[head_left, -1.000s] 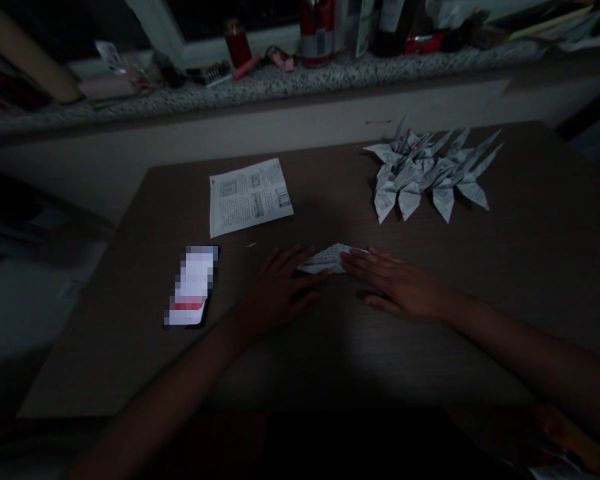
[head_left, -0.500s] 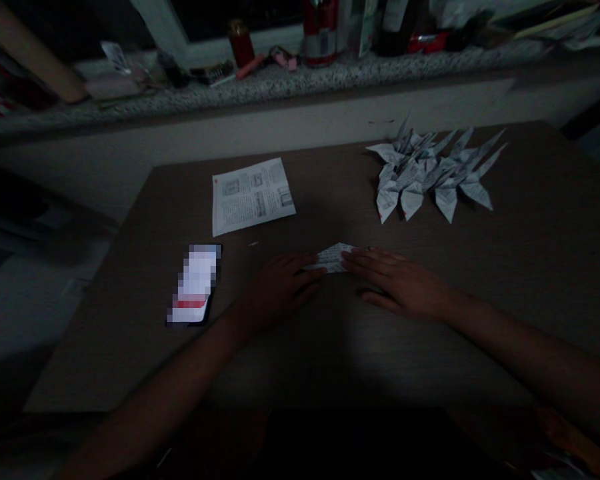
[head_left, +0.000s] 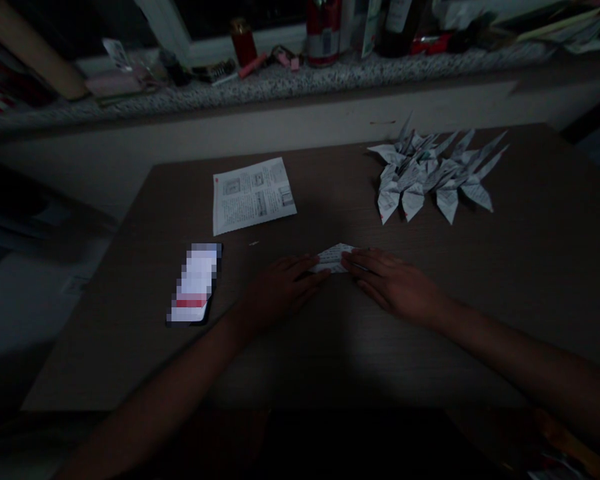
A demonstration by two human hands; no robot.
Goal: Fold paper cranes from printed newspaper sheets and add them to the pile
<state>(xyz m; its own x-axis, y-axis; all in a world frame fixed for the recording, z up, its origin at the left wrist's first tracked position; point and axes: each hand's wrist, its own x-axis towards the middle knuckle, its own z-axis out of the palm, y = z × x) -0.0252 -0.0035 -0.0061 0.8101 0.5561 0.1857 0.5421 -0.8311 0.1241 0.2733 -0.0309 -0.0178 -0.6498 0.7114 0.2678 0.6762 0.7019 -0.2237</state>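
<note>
A folded piece of printed paper (head_left: 334, 259) lies flat on the brown table (head_left: 300, 353), its top edge coming to a low point. My left hand (head_left: 285, 283) rests over its left end, fingers stretched out and pressing on it. From the other side my right hand (head_left: 393, 280) lies on the right end, its fingers extended flat across the paper. Both ends of the paper are hidden under the fingers; only its middle shows.
Several folded paper cranes (head_left: 430, 173) stand crowded at the back right. A flat printed sheet (head_left: 254, 197) lies at the back left, with a phone (head_left: 195, 283) nearer. Behind, a granite sill (head_left: 280, 83) carries bottles, a can (head_left: 323, 33) and clutter.
My right thumb has drawn in towards the other fingers, and my left fingers have slid slightly right along the paper. The paper stays in place.
</note>
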